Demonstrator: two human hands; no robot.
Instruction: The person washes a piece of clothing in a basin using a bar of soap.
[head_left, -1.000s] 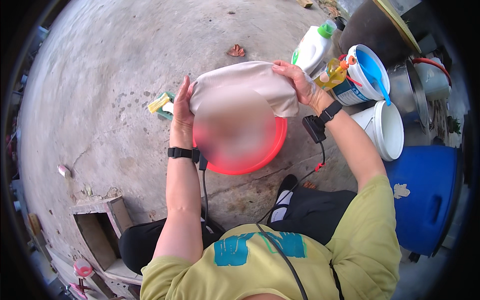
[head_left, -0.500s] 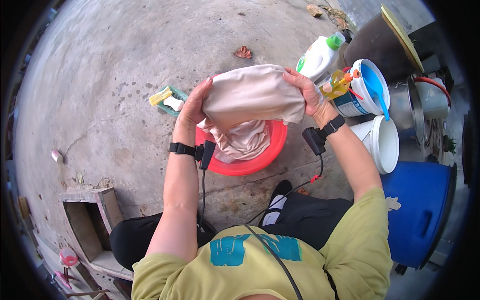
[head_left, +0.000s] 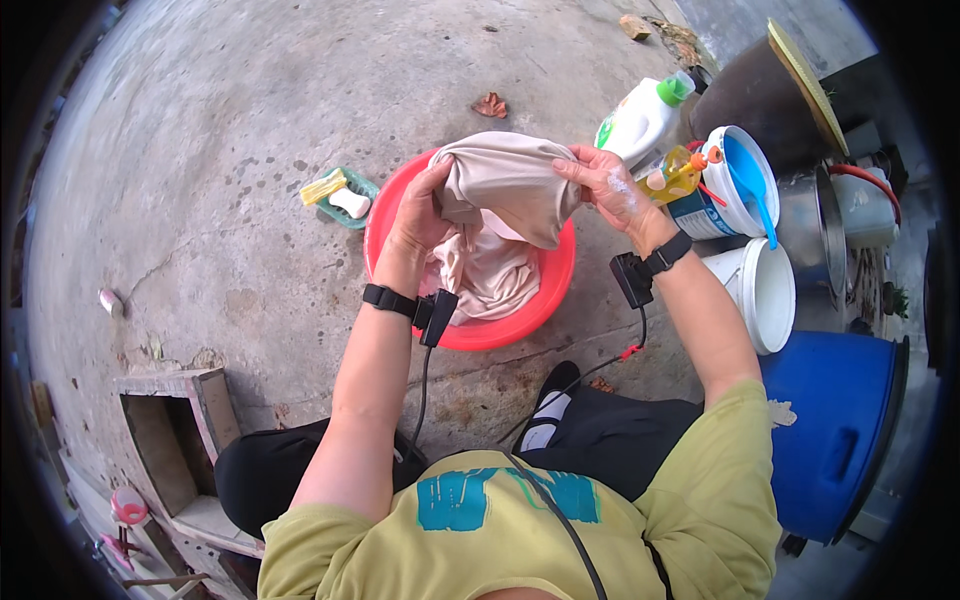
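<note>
A wet-looking pale beige cloth garment (head_left: 515,180) stretches between my two hands above a red basin (head_left: 553,275). My left hand (head_left: 425,212) grips its left end, fingers partly hidden by the fabric. At the other end my right hand (head_left: 610,190) pinches the edge, with white suds on its back. The lower part of the cloth (head_left: 490,275) hangs down into the basin and lies there in folds; whether it is all one piece I cannot tell.
Left of the basin sits a green soap dish (head_left: 362,187) with a white soap bar and a yellow brush-like item. To the right stand a white detergent bottle (head_left: 640,118), a yellow pump bottle (head_left: 668,178), white buckets (head_left: 770,295) and a blue barrel (head_left: 825,430). A hollow block (head_left: 185,450) stands lower left.
My hands have come closer together, the left one moving right. The held cloth is narrower and bunched, and more of the basin's left rim shows.
</note>
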